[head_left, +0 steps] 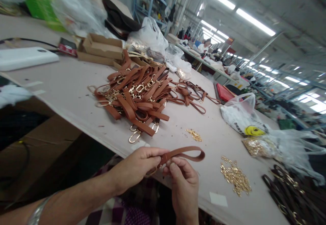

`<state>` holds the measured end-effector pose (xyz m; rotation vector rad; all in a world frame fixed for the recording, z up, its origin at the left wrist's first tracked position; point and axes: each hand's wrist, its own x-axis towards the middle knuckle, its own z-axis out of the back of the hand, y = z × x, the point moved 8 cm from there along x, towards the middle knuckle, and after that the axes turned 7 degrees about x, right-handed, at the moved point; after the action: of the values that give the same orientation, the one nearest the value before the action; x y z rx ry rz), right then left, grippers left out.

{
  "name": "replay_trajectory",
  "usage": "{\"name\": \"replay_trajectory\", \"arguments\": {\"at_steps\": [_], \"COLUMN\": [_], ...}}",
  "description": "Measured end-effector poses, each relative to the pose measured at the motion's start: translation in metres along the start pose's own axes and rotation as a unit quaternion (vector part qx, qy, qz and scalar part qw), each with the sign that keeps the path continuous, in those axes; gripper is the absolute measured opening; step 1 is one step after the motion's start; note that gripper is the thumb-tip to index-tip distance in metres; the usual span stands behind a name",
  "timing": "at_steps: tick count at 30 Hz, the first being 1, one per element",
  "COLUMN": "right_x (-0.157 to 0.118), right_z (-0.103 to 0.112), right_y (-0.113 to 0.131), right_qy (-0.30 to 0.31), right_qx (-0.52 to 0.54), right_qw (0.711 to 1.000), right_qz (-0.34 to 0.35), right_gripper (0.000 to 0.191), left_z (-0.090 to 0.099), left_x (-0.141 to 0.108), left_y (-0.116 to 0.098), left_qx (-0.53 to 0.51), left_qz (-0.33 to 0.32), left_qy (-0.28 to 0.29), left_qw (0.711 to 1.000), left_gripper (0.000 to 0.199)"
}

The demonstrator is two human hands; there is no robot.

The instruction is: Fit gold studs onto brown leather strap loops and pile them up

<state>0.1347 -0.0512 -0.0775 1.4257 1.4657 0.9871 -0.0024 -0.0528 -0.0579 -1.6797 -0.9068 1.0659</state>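
Observation:
A brown leather strap (189, 150) is held between both hands at the table's front edge, its loop pointing to the right. My left hand (144, 163) is closed, thumb and fingers pinching the strap near its narrow end. Just to the right, my right hand (183, 179) is closed too, thumb against fingers at the strap's underside; any small part between the fingertips is too hidden to name. Beyond the hands lies a heap of brown leather straps (145, 106) with gold rings and clasps. A small pile of gold fittings (195, 135) sits past the strap loop.
To the right are a larger pile of gold fittings (235, 176), a white paper piece (218, 199), dark straps (292, 194) and a plastic bag with a smiley (244, 119). Cardboard boxes (102, 50) and a white device (28, 58) stand at the back left.

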Motion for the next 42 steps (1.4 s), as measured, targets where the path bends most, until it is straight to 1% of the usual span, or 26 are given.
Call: {"name": "replay_trajectory", "arguments": {"at_steps": [3,6,8,11,15,19,22,25,27,30,32,33,34,35,36,37,39,40,42], "right_x": [-0.005,-0.010,-0.012,-0.013,-0.012,-0.013,-0.016,-0.018,-0.017,-0.016,-0.016,-0.016,-0.016,-0.016,-0.016,-0.017,-0.016,-0.015,-0.008], "right_z": [0.004,0.006,0.003,-0.001,-0.002,-0.002,-0.005,-0.008,-0.007,-0.005,-0.001,0.000,0.002,0.002,0.002,0.002,0.002,0.001,0.006], "right_y": [-0.003,-0.005,-0.004,0.000,0.004,0.004,0.009,0.014,0.015,0.016,0.016,0.016,0.016,0.017,0.018,0.019,0.023,0.025,0.027], "right_qy": [-0.017,-0.025,-0.017,-0.007,0.005,0.013,0.012,-0.003,-0.020,-0.029,-0.035,-0.039,-0.042,-0.044,-0.046,-0.048,-0.049,-0.041,-0.014], "right_qx": [0.017,0.034,0.029,0.001,-0.061,-0.085,-0.089,-0.059,-0.030,-0.005,0.009,0.017,0.024,0.030,0.032,0.031,0.013,0.000,-0.046], "right_qw": [1.000,0.999,0.999,1.000,0.998,0.996,0.996,0.998,0.998,0.998,0.998,0.998,0.998,0.997,0.997,0.997,0.997,0.997,0.998], "right_qz": [-0.010,-0.026,-0.031,-0.025,-0.022,-0.028,0.000,0.030,0.042,0.048,0.048,0.049,0.049,0.051,0.053,0.056,0.063,0.060,0.043], "right_gripper": [0.020,0.018,0.017,0.018,0.018,0.018,0.016,0.013,0.014,0.017,0.020,0.021,0.023,0.024,0.025,0.024,0.024,0.023,0.027], "left_z": [0.003,0.003,0.002,0.000,-0.006,-0.005,-0.001,0.002,0.001,-0.004,-0.007,-0.009,-0.010,-0.010,-0.009,-0.007,-0.005,-0.005,-0.005], "left_x": [0.000,-0.001,-0.003,-0.005,-0.007,-0.009,-0.013,-0.017,-0.019,-0.025,-0.029,-0.030,-0.030,-0.027,-0.024,-0.018,-0.004,0.002,0.010], "left_y": [-0.003,0.001,0.001,-0.003,-0.006,-0.010,-0.012,-0.016,-0.021,-0.032,-0.038,-0.038,-0.037,-0.034,-0.030,-0.024,-0.008,0.000,0.015], "left_qx": [0.014,0.035,0.049,0.072,0.101,0.183,0.263,0.328,0.350,0.370,0.377,0.378,0.376,0.371,0.362,0.348,0.293,0.252,0.150], "left_qz": [-0.048,-0.038,-0.043,-0.072,-0.093,-0.115,-0.148,-0.214,-0.269,-0.354,-0.392,-0.401,-0.402,-0.394,-0.374,-0.341,-0.250,-0.200,-0.110], "left_qy": [-0.018,-0.020,-0.020,-0.031,-0.019,-0.034,-0.072,-0.119,-0.133,-0.148,-0.156,-0.154,-0.148,-0.143,-0.139,-0.134,-0.105,-0.079,-0.046], "left_qw": [0.999,0.998,0.998,0.994,0.990,0.976,0.951,0.912,0.887,0.846,0.824,0.820,0.821,0.829,0.843,0.863,0.917,0.943,0.981], "left_gripper": [0.042,0.041,0.037,0.032,0.031,0.032,0.031,0.027,0.025,0.026,0.028,0.030,0.032,0.033,0.032,0.031,0.028,0.028,0.035]}}
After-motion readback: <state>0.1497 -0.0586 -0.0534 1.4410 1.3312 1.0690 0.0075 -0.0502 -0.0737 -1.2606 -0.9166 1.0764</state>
